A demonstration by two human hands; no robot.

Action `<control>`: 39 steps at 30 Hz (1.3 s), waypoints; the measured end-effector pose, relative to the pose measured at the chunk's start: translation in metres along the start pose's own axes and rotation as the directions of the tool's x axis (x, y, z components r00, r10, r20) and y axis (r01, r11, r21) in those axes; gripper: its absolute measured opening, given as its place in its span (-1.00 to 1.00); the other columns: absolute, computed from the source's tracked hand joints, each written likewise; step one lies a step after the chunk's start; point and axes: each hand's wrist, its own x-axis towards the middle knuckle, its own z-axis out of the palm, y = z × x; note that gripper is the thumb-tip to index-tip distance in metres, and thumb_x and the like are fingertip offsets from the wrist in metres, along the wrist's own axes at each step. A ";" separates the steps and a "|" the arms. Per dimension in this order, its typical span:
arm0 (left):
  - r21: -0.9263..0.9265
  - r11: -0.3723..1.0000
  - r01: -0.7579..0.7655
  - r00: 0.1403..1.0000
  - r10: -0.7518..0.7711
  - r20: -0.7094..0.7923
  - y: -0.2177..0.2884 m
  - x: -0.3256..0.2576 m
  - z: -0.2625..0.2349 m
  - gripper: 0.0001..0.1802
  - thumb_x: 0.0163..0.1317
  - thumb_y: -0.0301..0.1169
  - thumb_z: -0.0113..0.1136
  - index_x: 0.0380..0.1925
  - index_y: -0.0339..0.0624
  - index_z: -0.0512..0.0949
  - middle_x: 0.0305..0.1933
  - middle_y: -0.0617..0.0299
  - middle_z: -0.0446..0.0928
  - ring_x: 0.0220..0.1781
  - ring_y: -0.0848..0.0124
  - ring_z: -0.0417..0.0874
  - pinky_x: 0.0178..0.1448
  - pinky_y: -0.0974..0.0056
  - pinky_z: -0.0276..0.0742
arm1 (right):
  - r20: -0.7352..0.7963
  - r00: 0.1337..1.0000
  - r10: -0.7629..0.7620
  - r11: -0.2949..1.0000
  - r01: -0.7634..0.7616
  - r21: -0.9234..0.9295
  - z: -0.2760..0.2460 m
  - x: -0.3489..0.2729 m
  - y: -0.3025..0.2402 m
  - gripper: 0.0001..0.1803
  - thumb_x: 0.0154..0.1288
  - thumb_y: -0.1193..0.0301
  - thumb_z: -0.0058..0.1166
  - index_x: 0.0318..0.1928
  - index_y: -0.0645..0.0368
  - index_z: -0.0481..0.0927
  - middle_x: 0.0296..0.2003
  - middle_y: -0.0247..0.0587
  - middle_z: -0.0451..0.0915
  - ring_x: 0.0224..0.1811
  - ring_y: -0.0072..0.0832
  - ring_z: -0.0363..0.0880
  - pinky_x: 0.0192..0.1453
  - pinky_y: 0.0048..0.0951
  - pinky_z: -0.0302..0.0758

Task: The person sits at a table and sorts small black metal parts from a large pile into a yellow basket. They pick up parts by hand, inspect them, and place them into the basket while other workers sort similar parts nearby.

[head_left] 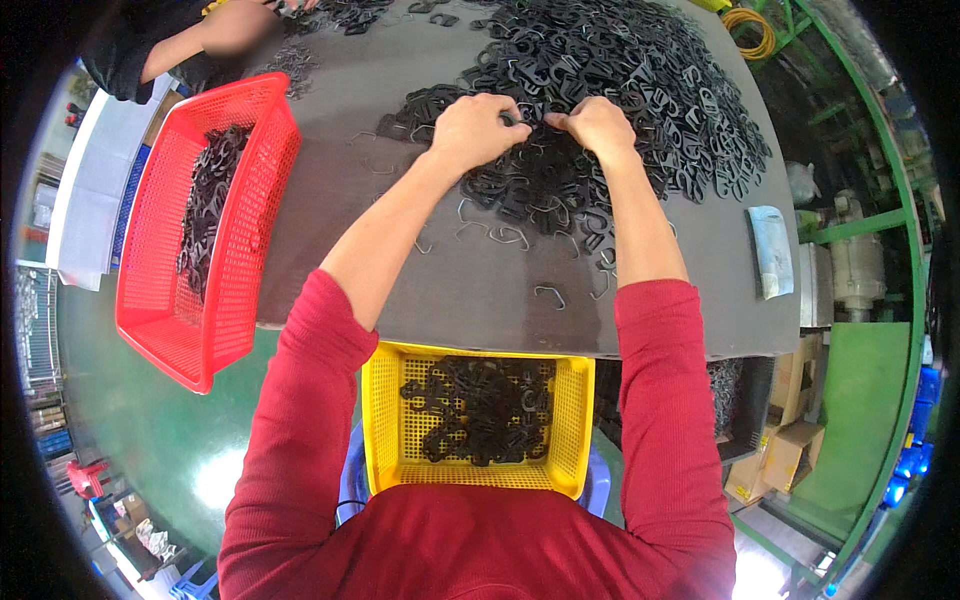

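My left hand [476, 128] and my right hand [598, 126] are close together over the near edge of a big heap of black plastic buckle parts [620, 80] on a dark grey table [330, 200]. Both hands have their fingers curled in, pinching a small black part [535, 120] between them. Several bent wire clips [549, 293] lie loose on the table between my forearms. Below the table's near edge, in front of my body, a yellow mesh basket [575, 420] holds a layer of the black parts.
A red mesh basket [160, 250] with black parts hangs over the table's left edge. Another person's arm in a dark sleeve [165, 45] works at the far left. A pale packet [772, 250] lies at the table's right side. Cardboard boxes [790, 450] and a green frame stand at the right.
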 end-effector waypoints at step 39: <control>0.176 0.961 -0.213 0.919 0.258 -0.297 -0.032 -0.067 -0.006 -0.80 0.09 -0.35 0.20 -0.28 -0.15 0.56 -0.38 0.14 0.60 -0.29 0.24 0.62 -0.19 0.22 0.53 | 0.101 0.994 -0.051 0.503 -0.062 0.862 -0.013 -0.080 0.048 -0.78 0.20 0.27 0.16 -0.15 0.00 0.59 -0.15 -0.49 0.61 -0.13 -0.75 0.44 -0.15 -0.60 0.30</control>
